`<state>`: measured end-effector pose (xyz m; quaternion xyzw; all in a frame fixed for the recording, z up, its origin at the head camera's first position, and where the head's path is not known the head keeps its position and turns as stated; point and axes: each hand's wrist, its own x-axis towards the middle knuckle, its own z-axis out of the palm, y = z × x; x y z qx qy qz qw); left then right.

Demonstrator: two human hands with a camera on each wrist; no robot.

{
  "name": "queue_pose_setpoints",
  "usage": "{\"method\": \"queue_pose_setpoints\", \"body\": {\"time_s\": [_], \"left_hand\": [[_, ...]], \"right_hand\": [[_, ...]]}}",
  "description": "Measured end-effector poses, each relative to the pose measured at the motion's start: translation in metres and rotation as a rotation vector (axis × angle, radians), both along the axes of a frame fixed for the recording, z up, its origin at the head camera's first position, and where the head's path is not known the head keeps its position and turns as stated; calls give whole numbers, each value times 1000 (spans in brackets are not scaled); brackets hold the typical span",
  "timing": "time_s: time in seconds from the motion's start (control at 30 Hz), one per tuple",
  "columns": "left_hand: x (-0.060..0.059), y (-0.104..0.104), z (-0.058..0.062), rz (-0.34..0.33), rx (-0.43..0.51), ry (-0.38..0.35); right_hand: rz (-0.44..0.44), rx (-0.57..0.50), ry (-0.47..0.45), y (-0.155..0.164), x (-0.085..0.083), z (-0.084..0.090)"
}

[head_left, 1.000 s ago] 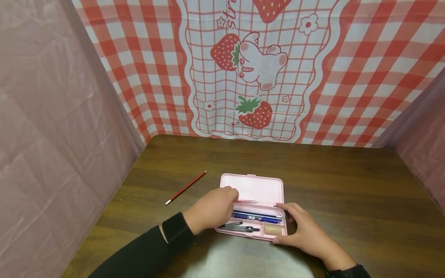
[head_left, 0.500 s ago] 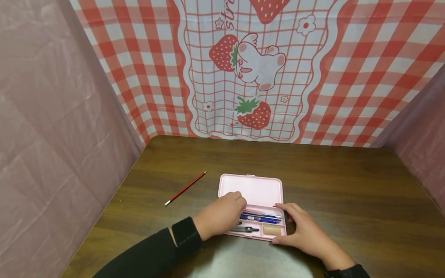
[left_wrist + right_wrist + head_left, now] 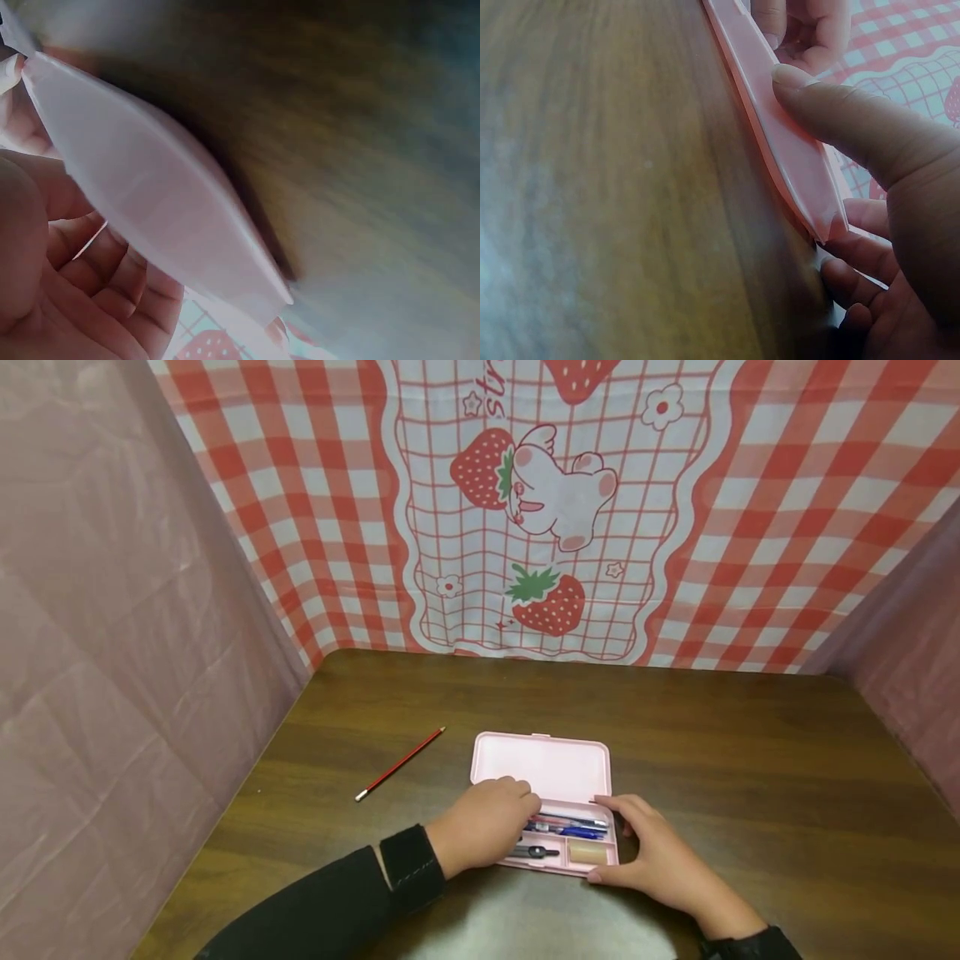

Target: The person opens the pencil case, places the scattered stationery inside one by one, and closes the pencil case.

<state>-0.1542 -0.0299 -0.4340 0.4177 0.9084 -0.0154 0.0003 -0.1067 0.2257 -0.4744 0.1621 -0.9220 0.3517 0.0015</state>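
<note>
An open pink pencil case (image 3: 542, 766) lies on the table, its lid folded back. At the left of its long compartment, my left hand (image 3: 487, 822) holds a slim pink pen (image 3: 557, 820) low among the blue pens (image 3: 583, 832); the fingertips are hidden in the head view. Curled fingers of this hand show beside the case wall in the left wrist view. My right hand (image 3: 660, 860) grips the case's right end, thumb at the front, fingers behind. A dark grey compass (image 3: 536, 852) and a tan block (image 3: 587, 852) occupy the front compartments.
A red pencil (image 3: 401, 763) with a white end lies diagonally left of the case on the brown wooden table (image 3: 720, 743). Behind the table hangs a red-and-white checked cloth (image 3: 330, 527); pink curtains (image 3: 127, 652) border the sides.
My left hand has moved right and lowered the pink pen from above the case into the long compartment, covering more of the compass. My right hand keeps its grip on the case.
</note>
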Motion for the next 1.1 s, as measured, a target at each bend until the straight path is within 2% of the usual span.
{"method": "queue_pose_setpoints", "body": {"time_s": [0.1,0.33,0.47,0.8,1.1], "left_hand": [[-1,1,1,0,-7,5],[-8,0,2,54,-32,-39],[-11,2,4,56,-33,-38],[-11,20,7,58,-38,-67],[-14,19,3,102,-6,19]], "right_hand": [[-2,1,-3,1,0,1],[-13,15,-25,1,0,1],[-14,15,-24,2,-1,1],[-7,-2,14,3,1,-1],[-7,-5,3,0,1,1]]}}
